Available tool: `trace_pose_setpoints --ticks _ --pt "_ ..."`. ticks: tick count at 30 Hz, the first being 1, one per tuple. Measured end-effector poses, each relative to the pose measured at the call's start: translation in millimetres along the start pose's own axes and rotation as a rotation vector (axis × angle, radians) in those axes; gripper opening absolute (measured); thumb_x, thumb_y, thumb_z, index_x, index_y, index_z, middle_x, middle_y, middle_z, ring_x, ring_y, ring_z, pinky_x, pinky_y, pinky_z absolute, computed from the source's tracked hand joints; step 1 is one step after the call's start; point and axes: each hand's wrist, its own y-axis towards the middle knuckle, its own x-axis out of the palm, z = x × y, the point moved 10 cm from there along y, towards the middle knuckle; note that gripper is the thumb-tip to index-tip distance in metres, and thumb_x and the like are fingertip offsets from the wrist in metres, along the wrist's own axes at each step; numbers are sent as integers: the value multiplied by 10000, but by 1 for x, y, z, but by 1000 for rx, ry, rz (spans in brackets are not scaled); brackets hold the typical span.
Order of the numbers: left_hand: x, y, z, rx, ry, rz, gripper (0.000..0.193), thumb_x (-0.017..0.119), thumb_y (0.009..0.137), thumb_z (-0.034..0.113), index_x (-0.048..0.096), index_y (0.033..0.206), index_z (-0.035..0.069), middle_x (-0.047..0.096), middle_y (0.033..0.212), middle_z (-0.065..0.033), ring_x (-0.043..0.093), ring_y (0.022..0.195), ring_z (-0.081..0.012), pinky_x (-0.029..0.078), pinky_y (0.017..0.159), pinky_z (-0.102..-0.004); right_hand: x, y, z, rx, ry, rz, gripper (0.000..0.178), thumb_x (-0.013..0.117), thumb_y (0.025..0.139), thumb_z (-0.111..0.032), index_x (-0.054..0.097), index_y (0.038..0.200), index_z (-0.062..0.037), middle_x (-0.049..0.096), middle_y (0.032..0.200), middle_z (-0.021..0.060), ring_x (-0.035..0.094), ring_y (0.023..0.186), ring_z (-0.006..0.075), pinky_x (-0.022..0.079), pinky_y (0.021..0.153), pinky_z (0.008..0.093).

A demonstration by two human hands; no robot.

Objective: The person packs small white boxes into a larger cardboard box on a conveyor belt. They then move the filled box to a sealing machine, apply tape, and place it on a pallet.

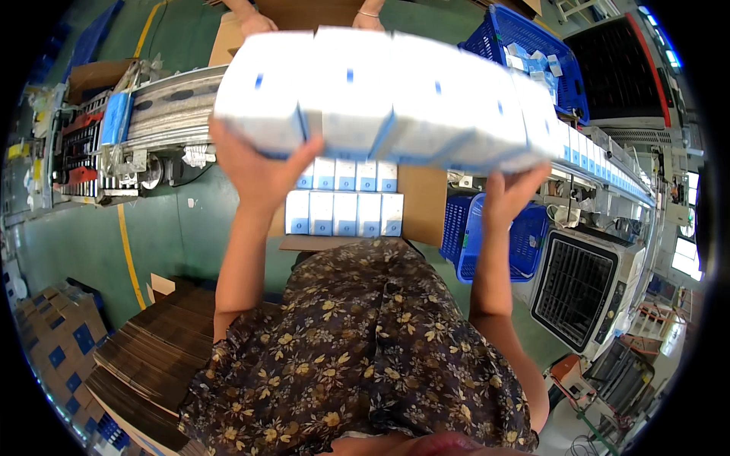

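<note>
A row of several white and blue small boxes (357,91) is lifted close in front of me, pressed together side by side. My left hand (258,163) grips its left end, thumb on the near side. At the right end, my right hand (517,186) clasps the row from below and the side. Beneath it stands an open cardboard carton (423,201), with more white and blue boxes (344,213) set in rows inside. The raised row hides the carton's far part.
Across the line, another person's hands (258,23) are at work. A conveyor (179,106) runs left to right, with a line of boxes (601,156) on its right stretch. Blue baskets (525,45) stand at right, near a cooler (576,285). Flattened cartons (163,342) are stacked left.
</note>
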Motion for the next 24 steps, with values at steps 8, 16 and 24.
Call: trace_pose_setpoints --ticks 8,16,24 --pt "64 -207 -171 -495 -83 -430 710 803 818 328 496 1324 -63 628 1084 -221 621 1023 -350 495 897 -432 89 -208 154 637 -288 -616 904 762 853 -367 268 1447 103 529 1311 284 525 1219 430 408 1046 444" --pt "135 -219 -273 -566 427 -914 476 713 846 490 653 865 19 695 886 -172 649 803 -385 502 698 -475 150 -196 220 586 -1109 -940 696 501 966 -588 558 1217 58 703 993 258 684 940 426 550 815 497" --pt "121 -206 -294 -578 444 -815 482 797 763 463 638 949 48 684 974 -140 650 984 -321 520 752 -463 146 -187 283 423 -1289 -1049 489 526 974 -495 658 1100 -41 729 976 188 704 910 374 560 765 472"
